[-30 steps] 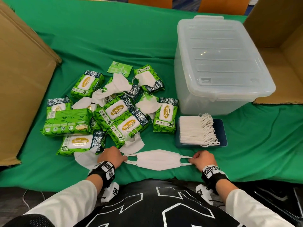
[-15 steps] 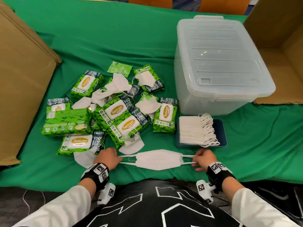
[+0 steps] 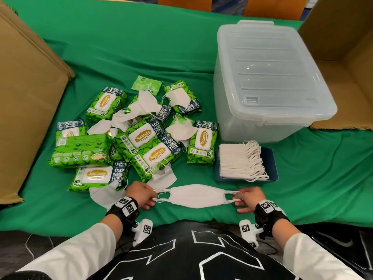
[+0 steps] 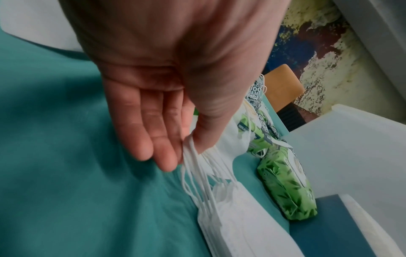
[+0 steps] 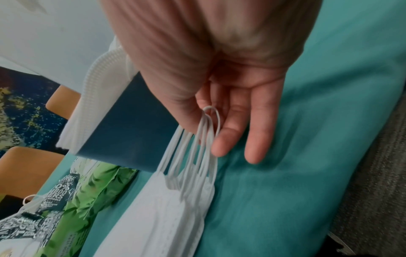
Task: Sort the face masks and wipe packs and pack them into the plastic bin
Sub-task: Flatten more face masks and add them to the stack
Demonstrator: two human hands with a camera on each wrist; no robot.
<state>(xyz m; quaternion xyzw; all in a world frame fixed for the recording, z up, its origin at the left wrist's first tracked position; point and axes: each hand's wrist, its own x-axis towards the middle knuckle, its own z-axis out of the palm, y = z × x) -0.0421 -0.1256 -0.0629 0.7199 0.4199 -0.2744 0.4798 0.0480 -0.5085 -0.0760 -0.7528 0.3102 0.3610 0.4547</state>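
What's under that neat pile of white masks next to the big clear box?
A dark blue tray lies under the mask stack, on the green cloth. The masks cover the tray's middle, so anything beneath them there is hidden.

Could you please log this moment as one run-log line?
left hand: pinches mask bundle ear loops | right hand: pinches opposite loops | plastic bin: lid on

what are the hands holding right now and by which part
A small stack of white face masks, held by the ear loops: the left hand pinches the loops at one end, the right hand pinches those at the other end.
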